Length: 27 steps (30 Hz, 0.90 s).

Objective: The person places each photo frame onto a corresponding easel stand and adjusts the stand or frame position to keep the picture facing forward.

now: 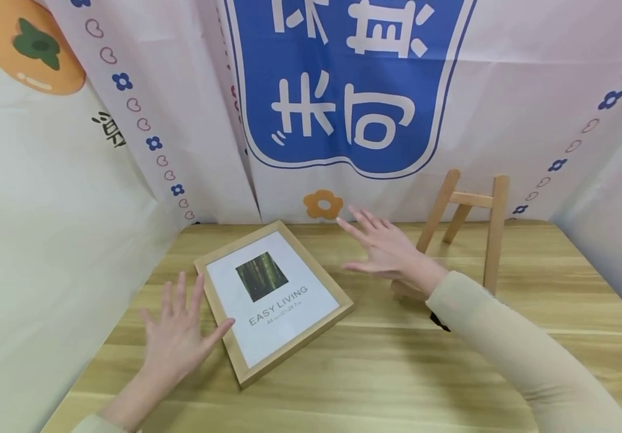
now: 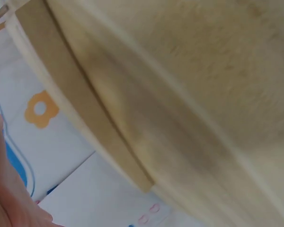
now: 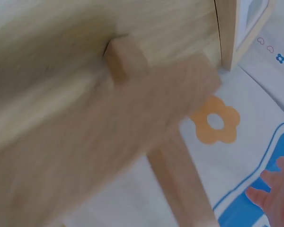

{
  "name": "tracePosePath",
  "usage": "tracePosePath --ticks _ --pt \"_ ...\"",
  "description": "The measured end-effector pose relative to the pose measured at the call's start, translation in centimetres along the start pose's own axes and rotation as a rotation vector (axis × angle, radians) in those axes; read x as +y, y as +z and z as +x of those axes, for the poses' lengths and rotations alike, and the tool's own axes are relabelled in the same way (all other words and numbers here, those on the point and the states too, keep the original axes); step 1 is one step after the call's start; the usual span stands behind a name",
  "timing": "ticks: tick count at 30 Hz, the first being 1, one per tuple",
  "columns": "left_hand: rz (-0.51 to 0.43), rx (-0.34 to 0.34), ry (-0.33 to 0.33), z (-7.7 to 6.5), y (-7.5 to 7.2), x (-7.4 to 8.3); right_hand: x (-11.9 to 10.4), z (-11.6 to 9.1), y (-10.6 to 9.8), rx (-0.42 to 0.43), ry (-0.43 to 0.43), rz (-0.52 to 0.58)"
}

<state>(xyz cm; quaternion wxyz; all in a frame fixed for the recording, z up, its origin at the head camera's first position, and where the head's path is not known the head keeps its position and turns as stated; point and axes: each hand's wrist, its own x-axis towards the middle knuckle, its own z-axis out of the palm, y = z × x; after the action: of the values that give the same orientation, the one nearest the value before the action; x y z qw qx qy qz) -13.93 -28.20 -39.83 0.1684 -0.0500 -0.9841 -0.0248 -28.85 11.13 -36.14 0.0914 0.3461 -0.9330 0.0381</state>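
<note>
Operator: Which step am I on?

Guide: I'd judge you're at the reach, before any grip. Your left hand [image 1: 178, 337] and right hand [image 1: 381, 243] are well apart, fingers fanned out, and neither holds anything.

Operator: Where's the frame?

Guide: It lies face up on the tabletop [image 1: 365, 373], turned at a slant, with your hands on either side of it. The picture frame [image 1: 273, 304] has one corner near the back edge, close to the printed cloth [image 1: 284, 195]. Your left hand is the nearer one.

Operator: Is my left thumb touching it?

Guide: I can't tell. From the head camera your thumb overlaps the near side rail, but it may only be above it, and the left wrist picture is too blurred to settle that.

Operator: And the easel?

Guide: The easel [image 1: 494, 231] stands upright to your right, partly hidden by your forearm. Your right hand is between it and the frame.

Operator: So what does the next move call for?

Guide: If you mean to lift the frame, I'd say bring your right hand over to its far side, curl your fingers under opposite rails, and mind that your right sleeve [image 1: 522, 343] doesn't knock the easel.
</note>
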Motion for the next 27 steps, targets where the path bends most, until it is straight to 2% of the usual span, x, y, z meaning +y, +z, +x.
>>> tracePosePath --ticks 9,16,18,24,27 --pt "-0.166 -0.082 -0.08 0.2 1.1 0.4 -2.2 2.7 2.3 -0.054 0.015 0.117" --pt "-0.272 -0.134 -0.15 0.6 1.8 0.0 -3.9 4.3 4.7 -0.114 0.038 0.23" --pt "-0.333 -0.139 -0.162 0.6 2.1 -0.2 -4.3 4.5 5.3 -0.128 0.038 0.278" --pt "-0.61 -0.167 -0.21 0.3 3.3 -0.7 -4.6 4.6 7.0 -0.156 0.075 0.436" --pt "-0.675 -0.205 -0.242 0.0 4.1 -0.8 -4.4 4.4 7.6 -0.17 0.119 0.509"
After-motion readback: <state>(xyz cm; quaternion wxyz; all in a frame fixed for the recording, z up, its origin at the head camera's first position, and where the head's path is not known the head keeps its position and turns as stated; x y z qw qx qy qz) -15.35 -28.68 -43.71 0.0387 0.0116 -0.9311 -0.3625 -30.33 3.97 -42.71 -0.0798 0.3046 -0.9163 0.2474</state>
